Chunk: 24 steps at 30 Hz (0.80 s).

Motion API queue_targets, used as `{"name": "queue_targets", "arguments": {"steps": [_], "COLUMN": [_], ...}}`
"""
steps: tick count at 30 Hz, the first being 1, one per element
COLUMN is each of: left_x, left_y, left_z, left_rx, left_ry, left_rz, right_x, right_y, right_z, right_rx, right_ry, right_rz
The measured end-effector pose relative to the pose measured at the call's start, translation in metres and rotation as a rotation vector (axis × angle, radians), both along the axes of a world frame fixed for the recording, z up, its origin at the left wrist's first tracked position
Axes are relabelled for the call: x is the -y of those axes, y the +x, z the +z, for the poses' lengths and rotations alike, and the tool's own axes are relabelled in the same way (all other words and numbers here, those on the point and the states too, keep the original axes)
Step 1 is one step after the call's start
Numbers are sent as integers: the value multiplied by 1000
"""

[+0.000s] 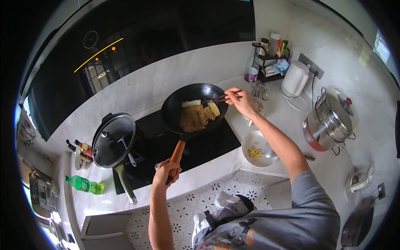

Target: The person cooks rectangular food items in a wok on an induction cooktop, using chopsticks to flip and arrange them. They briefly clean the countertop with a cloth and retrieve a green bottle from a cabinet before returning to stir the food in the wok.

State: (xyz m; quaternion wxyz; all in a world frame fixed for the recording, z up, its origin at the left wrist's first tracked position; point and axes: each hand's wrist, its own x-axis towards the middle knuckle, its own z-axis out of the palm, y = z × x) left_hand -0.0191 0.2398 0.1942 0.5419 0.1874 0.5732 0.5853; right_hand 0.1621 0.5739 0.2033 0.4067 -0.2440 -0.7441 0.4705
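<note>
My left hand [166, 172] is wrapped around the orange-brown handle [178, 152] of a black wok [172, 104]. The wok is over the right part of a black glass cooktop [153, 125]; whether its base touches the glass is hidden. Inside, several pale yellow and browned food pieces [212, 110] lie with brownish liquid [191, 120]. My right hand [239, 100] holds dark chopsticks [220, 98] over the wok's right rim. Their tips are close to the upper food pieces; contact is too small to tell.
A glass-lidded pan [107, 147] with a green handle [124, 182] stands left, a green bottle [82, 183] in front. Right of the cooktop, a white bowl [248, 142] holds yellowish strips [255, 152]. Behind are a white kettle [294, 78] and a steel steamer [328, 120].
</note>
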Motion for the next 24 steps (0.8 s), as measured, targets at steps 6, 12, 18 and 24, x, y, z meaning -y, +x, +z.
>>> {"name": "queue_targets", "arguments": {"steps": [6,12,18,24], "left_x": [3,3,0,-1], "left_y": [10,10,5,6], "left_z": [-9,-9,-3,-1], "left_rx": [41,79,70,82], "left_ry": [15,-4,-12,-1], "left_rz": [83,120,110,102], "right_x": [-71,-102,-118,-121], "right_y": [-70,-99,-111,-112], "right_z": [-17,-40,-53,-55], "right_rx": [178,196,137,104], "right_ry": [34,-61,-192,-258], "right_rz": [61,70,41,19]}}
